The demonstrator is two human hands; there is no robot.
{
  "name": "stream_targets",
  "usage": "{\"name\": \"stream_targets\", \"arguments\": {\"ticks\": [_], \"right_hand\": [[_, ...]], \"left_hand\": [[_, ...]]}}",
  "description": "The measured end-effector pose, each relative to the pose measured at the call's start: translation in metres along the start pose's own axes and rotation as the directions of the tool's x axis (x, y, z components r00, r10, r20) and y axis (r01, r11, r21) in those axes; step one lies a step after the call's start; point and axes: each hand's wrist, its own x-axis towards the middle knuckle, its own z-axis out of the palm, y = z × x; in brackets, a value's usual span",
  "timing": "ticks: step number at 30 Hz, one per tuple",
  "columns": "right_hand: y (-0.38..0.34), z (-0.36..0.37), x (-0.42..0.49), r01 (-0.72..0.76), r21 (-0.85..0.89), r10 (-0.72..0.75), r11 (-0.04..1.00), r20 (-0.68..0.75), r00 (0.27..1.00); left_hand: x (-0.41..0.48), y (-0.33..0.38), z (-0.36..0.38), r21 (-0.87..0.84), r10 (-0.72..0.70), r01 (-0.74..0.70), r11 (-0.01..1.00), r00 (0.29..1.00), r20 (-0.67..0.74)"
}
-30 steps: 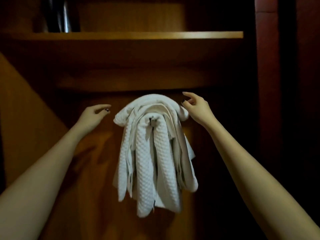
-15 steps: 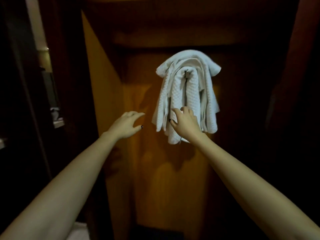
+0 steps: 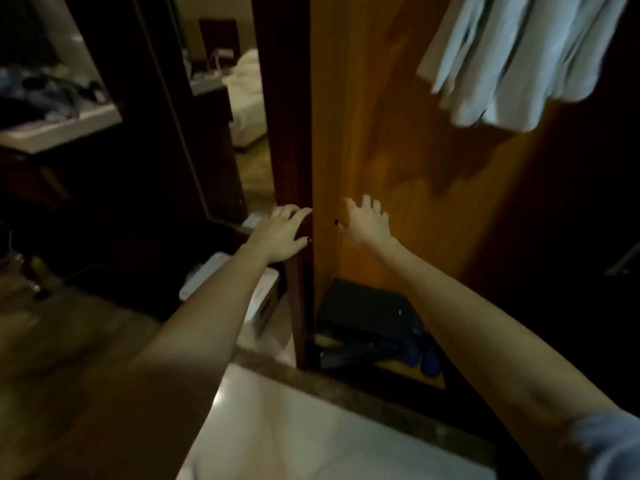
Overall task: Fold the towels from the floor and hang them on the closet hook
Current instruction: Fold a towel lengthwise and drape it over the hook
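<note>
So the closet's wooden side panel [image 3: 363, 133] fills the middle of the frame. The towels [image 3: 519, 57] hang bunched in the upper right, nobody holding them, so I'd guess that batch is done. The hook is out of shot. Both hands are mid-frame and empty: left hand [image 3: 280, 233] loosely spread by the dark closet edge, right hand [image 3: 367, 221] splayed open before the panel. A moment ago the right hand was at the towels' lower end; now it's well below them.

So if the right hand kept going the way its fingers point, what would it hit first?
Probably the orange-brown wooden closet wall: the open right hand points at it, though depth is unclear.
</note>
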Motion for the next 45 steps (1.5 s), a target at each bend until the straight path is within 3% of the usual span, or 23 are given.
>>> {"name": "stream_targets", "arguments": {"ticks": [4,7,11,15,19,24,31,35,39,41,45], "right_hand": [[-0.034,0.106,-0.054,-0.011,0.036,0.004,0.999,0.189,0.982],[-0.058,0.18,-0.098,0.017,0.019,-0.023,1.0,0.395,0.918],[-0.079,0.241,-0.129,0.076,-0.061,-0.03,0.995,0.546,0.837],[-0.119,0.3,-0.149,0.24,-0.123,-0.107,0.963,0.643,0.759],[-0.166,0.376,-0.168,0.459,-0.076,-0.265,0.885,0.729,0.632],[-0.222,0.49,-0.187,0.62,0.041,-0.408,0.784,0.787,0.463],[-0.258,0.644,-0.197,0.82,0.059,-0.52,0.569,0.799,0.302],[-0.252,0.716,-0.227,0.869,0.105,-0.539,0.483,0.818,0.201],[-0.234,0.786,-0.267,0.894,0.193,-0.576,0.404,0.813,0.085],[-0.224,0.826,-0.287,0.903,0.229,-0.588,0.363,0.808,0.031],[-0.202,0.901,-0.33,0.896,0.321,-0.661,0.306,0.749,-0.042]], "left_hand": [[-0.077,-0.029,0.094,-0.11,-0.07,0.076,0.991,0.996,0.055],[-0.149,-0.047,0.16,-0.213,-0.157,0.185,0.96,0.977,0.142],[-0.223,-0.071,0.22,-0.323,-0.309,0.365,0.873,0.927,0.211],[-0.282,-0.1,0.266,-0.308,-0.44,0.535,0.786,0.836,0.329],[-0.342,-0.124,0.323,-0.309,-0.588,0.685,0.66,0.727,0.356],[-0.408,-0.163,0.413,-0.187,-0.698,0.815,0.549,0.57,0.434],[-0.486,-0.215,0.526,-0.159,-0.852,0.925,0.345,0.38,0.359],[-0.532,-0.214,0.594,-0.174,-0.895,0.955,0.242,0.289,0.34],[-0.586,-0.183,0.677,-0.166,-0.916,0.982,0.092,0.149,0.373],[-0.611,-0.164,0.723,-0.154,-0.913,0.986,0.067,0.123,0.39],[-0.651,-0.14,0.806,-0.109,-0.926,0.989,0.103,0.136,0.353]]}}
